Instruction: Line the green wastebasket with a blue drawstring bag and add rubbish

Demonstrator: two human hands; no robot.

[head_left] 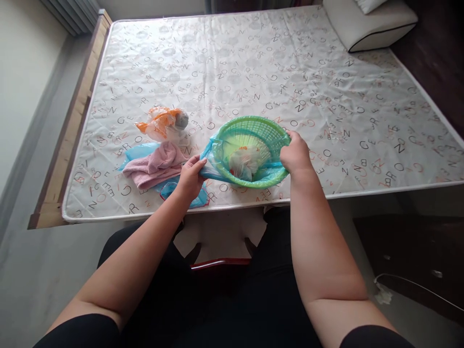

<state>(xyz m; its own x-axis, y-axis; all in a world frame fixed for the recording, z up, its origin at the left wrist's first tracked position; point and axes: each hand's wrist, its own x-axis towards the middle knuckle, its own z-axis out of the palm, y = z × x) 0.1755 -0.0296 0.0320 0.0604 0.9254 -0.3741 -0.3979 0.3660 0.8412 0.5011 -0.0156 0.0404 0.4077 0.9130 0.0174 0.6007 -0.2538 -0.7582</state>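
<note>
A round green plastic basket with mesh sides is tilted toward me near the mattress's front edge. My right hand is closed round its right rim. A thin blue plastic bag lies partly inside the basket and stretches over its left rim. My left hand pinches the bag's gathered edge just left of the basket. Inside rests a crumpled clear plastic bag with orange marks. To the left of my left hand lies a folded pink towel, with blue plastic under and around it.
Another crumpled orange and clear plastic bag lies behind the towel. The letter-printed mattress sits in a wooden bed frame. A white cushion stands at the far right corner. A white cable runs at lower right.
</note>
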